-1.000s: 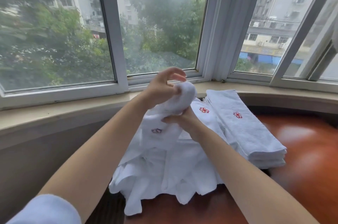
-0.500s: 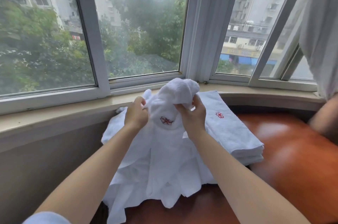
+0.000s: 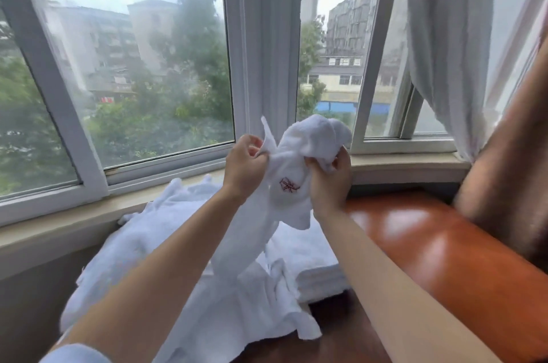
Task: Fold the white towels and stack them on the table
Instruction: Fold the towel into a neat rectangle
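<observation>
1. Towel (image 3: 289, 184) held bunched in the air above the loose pile (image 3: 184, 244) on the desk (image 3: 430, 244).
2. Left hand (image 3: 244, 170) pinching one edge; right hand (image 3: 329, 181) clutching the wad: each grip closed on cloth.
3. Risk: corners still hidden, so a crooked fold likely.
4. Risk: hanging tail dragging the folded stack (image 3: 314, 276) askew.

Since the earlier pictures the crumpled white terry towel with a red embroidered emblem (image 3: 292, 184) has risen off the loose white towel heap (image 3: 189, 267), toward 12 o'clock, up against the window. The left hand (image 3: 246, 168) has shifted from the towel's top to pinching an edge at its 9 o'clock side; the right hand (image 3: 329, 181) now grips at 3 o'clock.
</observation>
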The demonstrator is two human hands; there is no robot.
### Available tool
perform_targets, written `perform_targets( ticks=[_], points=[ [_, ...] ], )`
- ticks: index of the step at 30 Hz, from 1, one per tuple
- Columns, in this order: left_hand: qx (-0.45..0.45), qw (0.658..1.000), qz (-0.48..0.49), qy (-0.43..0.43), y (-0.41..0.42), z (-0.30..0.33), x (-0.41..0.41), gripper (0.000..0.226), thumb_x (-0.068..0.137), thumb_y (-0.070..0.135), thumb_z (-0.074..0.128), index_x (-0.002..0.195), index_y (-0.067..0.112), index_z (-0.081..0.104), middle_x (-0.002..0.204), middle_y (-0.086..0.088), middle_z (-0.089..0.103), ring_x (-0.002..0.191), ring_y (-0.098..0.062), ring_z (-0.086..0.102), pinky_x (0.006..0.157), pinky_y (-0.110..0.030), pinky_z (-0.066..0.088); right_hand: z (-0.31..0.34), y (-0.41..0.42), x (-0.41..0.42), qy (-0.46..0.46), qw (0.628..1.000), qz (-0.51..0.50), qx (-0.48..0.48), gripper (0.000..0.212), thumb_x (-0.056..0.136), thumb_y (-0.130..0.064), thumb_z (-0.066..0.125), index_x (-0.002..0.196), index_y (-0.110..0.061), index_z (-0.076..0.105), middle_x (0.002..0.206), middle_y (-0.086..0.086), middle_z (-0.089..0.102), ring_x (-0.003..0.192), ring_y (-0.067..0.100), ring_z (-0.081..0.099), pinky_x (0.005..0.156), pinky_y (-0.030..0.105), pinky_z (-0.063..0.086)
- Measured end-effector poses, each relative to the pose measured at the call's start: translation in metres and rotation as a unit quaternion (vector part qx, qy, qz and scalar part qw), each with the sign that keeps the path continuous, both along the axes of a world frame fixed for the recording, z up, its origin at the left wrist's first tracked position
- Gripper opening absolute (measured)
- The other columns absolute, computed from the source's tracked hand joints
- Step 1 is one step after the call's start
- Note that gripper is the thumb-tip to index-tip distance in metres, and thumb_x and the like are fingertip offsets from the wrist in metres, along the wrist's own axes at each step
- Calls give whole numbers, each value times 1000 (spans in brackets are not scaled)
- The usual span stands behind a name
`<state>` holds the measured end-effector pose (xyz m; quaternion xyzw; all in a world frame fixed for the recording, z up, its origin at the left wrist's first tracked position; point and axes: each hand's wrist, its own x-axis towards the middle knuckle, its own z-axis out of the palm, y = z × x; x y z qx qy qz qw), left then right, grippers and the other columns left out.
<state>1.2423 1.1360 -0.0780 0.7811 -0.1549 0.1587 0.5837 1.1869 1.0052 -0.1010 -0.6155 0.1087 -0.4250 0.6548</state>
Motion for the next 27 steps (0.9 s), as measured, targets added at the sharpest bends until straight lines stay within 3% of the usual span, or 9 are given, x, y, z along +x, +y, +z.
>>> perform_targets(
  ticks=[3,6,12,14,17,21,24,26,27],
  points=[
    [-11,1000,-10,-11,-63,10,-12,11,86,10,60,83,19,54,65,7,54,56,-10,48,54,-25,37,8,-62,-7,-14,999,-30,11,36,77,-4,71,112,-7,59,101,11,65,83,17,55,78,30,45],
    [-51,997,-57,22,-120,16,-23,13,88,12,62,83,21,53,77,-3,61,67,-18,53,63,-28,41,14,-120,-15,-25,998,-45,21,36,77,0,70,111,-4,60,99,12,65,80,12,54,76,25,44],
    [-42,994,-88,59,-234,2,-33,10,91,18,63,89,21,54,85,-9,64,70,-18,55,67,-29,42,1,-227,-26,-5,998,-69,10,29,76,3,69,101,-8,60,101,16,67,91,22,64,80,31,49],
    [-29,991,-102,86,-268,-12,-30,8,91,16,62,93,16,54,91,-17,65,74,-22,56,69,-33,44,-15,-256,-27,21,995,-88,30,32,75,2,71,104,-7,60,105,15,66,98,25,64,85,33,49],
    [3,986,-126,109,-308,-35,-21,16,90,13,60,104,19,56,92,-14,67,74,-21,58,67,-31,47,-44,-294,-22,79,985,-133,73,31,74,-6,71,103,-11,61,108,9,66,105,26,61,89,34,49],
    [48,973,-168,151,-347,-70,0,47,89,6,51,128,31,54,80,1,59,64,-8,51,57,-13,43,-83,-336,2,212,951,-171,148,37,74,-21,70,110,-15,61,111,3,64,108,27,59,96,41,48],
    [46,964,-164,202,-369,-87,29,32,87,6,51,105,23,71,84,4,66,72,-8,55,61,-16,42,-94,-370,41,228,956,-144,114,46,78,-26,71,122,-18,58,118,3,62,113,27,58,99,42,46],
    [-1,964,-120,239,-378,-101,51,30,83,3,52,86,22,74,80,7,65,68,-7,54,55,-14,40,-94,-396,75,243,958,-152,1,47,84,-27,69,128,-18,54,128,5,57,120,26,51,103,42,41],
    [-18,962,-85,258,-381,-112,60,30,82,2,52,81,23,73,79,7,65,67,-6,53,54,-15,40,-98,-408,91,284,942,-175,-49,49,87,-30,66,133,-20,51,136,6,50,125,27,45,105,43,37]
  ],
)
